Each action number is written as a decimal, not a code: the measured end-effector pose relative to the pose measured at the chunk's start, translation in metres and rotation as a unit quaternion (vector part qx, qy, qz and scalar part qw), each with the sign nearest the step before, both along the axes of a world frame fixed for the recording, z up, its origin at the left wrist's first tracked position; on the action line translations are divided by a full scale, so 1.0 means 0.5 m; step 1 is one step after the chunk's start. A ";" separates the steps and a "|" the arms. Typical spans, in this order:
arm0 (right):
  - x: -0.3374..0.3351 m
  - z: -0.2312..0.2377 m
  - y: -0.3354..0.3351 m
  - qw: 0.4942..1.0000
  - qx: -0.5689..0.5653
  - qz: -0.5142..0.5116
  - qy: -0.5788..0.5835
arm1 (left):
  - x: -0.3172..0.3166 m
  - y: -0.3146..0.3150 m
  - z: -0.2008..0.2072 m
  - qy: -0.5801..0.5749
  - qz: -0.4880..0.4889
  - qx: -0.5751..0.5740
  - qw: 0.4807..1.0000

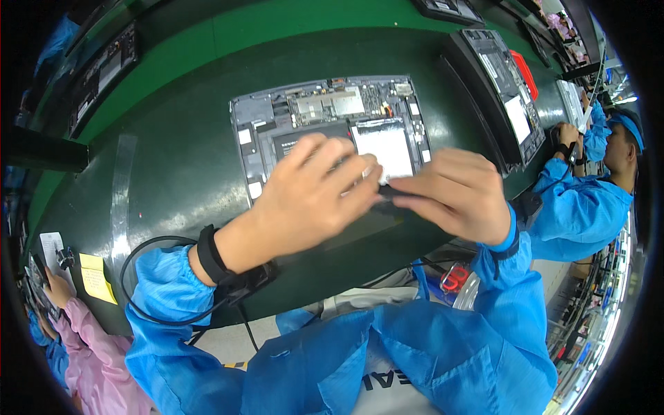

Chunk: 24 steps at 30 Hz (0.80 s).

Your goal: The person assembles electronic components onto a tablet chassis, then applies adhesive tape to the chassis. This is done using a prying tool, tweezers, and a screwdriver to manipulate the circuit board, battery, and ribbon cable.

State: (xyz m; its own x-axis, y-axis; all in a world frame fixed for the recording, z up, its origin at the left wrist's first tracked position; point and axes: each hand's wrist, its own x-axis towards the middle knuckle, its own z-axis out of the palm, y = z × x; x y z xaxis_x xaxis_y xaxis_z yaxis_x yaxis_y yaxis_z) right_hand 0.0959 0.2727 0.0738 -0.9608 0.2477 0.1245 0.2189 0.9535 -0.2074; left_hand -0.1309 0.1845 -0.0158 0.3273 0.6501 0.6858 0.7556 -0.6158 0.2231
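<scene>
Black strip (391,194) is pinched between left hand (311,197) and right hand (456,194), above the open tablet (325,117) on the tabletop (173,159).

Electronics assembly line: green conveyor (290,28), opened devices (332,117), smocked workers (588,200).

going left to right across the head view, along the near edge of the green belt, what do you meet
pink sleeve → yellow sticky note → black wrist strap → left hand → small dark strip pinched between both hands → right hand → co-worker's blue sleeve
</scene>
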 end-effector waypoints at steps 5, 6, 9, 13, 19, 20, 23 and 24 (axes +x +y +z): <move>0.091 -0.080 -0.078 0.872 -0.394 -0.022 0.290 | 0.058 -0.069 0.030 -0.036 -0.122 -0.028 0.991; 0.104 -0.097 -0.094 0.838 -0.457 -0.033 0.295 | 0.063 -0.077 0.029 -0.039 -0.140 -0.059 0.988; 0.112 -0.135 -0.155 0.849 -0.426 -0.108 0.294 | 0.077 -0.089 0.011 -0.024 -0.162 -0.097 0.982; 0.151 -0.150 -0.197 0.828 -0.412 -0.205 0.322 | 0.089 -0.094 -0.009 -0.062 -0.170 -0.084 0.980; 0.212 -0.167 -0.149 0.793 -0.355 -0.402 0.290 | 0.103 -0.088 -0.032 0.125 -0.093 -0.137 0.978; 0.204 -0.167 -0.143 0.825 -0.329 -0.382 0.256 | 0.103 -0.088 -0.032 0.125 -0.094 -0.138 0.978; 0.184 -0.152 -0.140 0.875 -0.278 -0.336 0.209 | 0.102 -0.087 -0.033 0.135 -0.097 -0.136 0.977; 0.178 -0.150 -0.140 0.895 -0.253 -0.311 0.196 | 0.103 -0.085 -0.034 0.135 -0.100 -0.131 0.977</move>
